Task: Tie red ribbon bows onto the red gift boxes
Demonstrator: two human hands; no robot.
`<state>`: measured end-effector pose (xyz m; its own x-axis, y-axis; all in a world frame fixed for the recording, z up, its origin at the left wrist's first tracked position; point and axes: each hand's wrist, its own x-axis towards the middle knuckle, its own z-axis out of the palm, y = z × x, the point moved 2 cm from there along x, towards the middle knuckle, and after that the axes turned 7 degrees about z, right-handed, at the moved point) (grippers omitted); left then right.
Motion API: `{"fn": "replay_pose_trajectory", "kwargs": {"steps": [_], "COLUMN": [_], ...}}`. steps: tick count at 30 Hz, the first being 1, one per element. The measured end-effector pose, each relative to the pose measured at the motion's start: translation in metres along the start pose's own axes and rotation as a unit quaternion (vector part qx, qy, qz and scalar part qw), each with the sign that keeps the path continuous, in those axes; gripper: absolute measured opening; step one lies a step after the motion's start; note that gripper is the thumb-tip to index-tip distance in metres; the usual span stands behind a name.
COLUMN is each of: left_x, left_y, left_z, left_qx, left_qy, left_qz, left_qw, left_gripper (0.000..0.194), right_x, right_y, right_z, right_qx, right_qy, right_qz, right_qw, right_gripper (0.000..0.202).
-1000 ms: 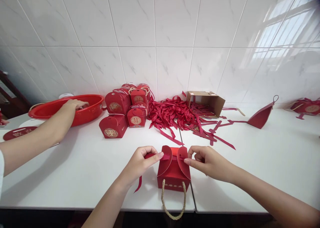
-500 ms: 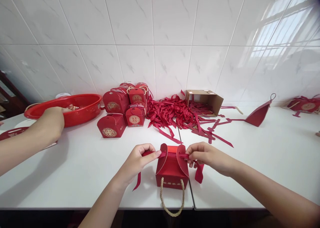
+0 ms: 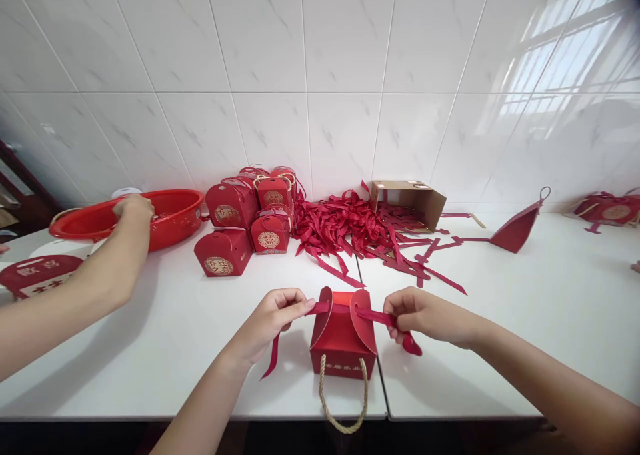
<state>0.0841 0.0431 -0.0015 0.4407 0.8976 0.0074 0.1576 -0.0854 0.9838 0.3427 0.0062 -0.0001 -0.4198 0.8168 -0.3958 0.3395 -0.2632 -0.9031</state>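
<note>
A red gift box (image 3: 343, 342) with a beige rope handle (image 3: 324, 402) stands upright near the table's front edge, the handle hanging over that edge. Through holes in its two rounded flaps runs a dark red ribbon (image 3: 376, 316). On the left of the box, my left hand (image 3: 281, 318) pinches the ribbon, whose tail dangles below the fingers. To the right, my right hand (image 3: 415, 314) grips the ribbon's other side, with a loose end hanging beneath. Both hands are a little apart from the box, and the ribbon stretches between them and the flaps.
Finished-looking red boxes (image 3: 223, 252) are grouped at the back, beside a heap of red ribbons (image 3: 340, 222) and an open cardboard box (image 3: 435, 208). A co-worker's arm (image 3: 115, 255) reaches into a red basin (image 3: 180, 232) at left. A folded red piece (image 3: 517, 228) stands at right.
My right hand has drawn away to the right and my left hand slightly left, so more ribbon shows beside the flaps. The co-worker's hand has moved farther into the basin.
</note>
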Motion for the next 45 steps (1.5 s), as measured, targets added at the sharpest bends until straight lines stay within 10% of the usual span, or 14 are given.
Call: {"fn": "replay_pose_trajectory", "kwargs": {"steps": [32,45], "left_x": [-0.011,-0.023], "left_y": [-0.048,-0.055], "left_z": [-0.031,-0.059], "left_qx": [0.154,0.191], "left_qy": [0.026,0.11], "left_qz": [-0.089,-0.001], "left_qw": [0.984,0.975], "left_gripper": [0.048,0.034], "right_x": [-0.015,-0.015], "right_y": [0.06,0.067], "right_z": [-0.043,-0.047], "right_qx": [-0.21,-0.288], "right_qy": [0.103,0.135], "right_qz": [0.071,0.099], "right_qw": [0.97,0.943], "right_gripper": [0.021,0.025]}}
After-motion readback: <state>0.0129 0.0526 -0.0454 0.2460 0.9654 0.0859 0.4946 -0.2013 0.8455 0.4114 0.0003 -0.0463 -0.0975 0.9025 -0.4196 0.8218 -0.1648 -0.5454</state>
